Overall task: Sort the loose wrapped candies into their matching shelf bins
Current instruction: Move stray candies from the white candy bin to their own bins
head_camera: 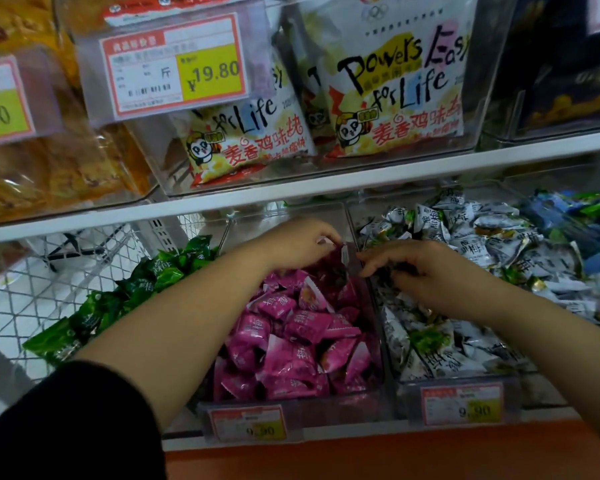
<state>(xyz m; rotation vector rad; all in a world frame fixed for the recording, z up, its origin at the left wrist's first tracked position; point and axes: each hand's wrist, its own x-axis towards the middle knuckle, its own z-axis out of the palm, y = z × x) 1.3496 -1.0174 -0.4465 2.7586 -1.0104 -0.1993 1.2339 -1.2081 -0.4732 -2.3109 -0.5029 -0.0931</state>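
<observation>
In the head view, the left hand [291,244] pinches a dark red candy [336,263] at the back of the pink bin [291,408]. The right hand [430,277] curls its fingers [385,252] over the white candies [465,230], and I cannot tell whether it holds anything. The bins look mostly colour-matched, so the sorting seems far along.

Hidden grips, cropped edges, unreadable print.
The left hand [298,244] covers most of the wrapped candy [342,254] in its grip; the curled fingers of the right hand [430,275] hide whatever lies beneath them. Small print on the price tags [248,424] is blurred. The blue candies [568,216] and a dark package [568,81] run off the right edge, and the orange snack bags [32,168] off the left.
</observation>
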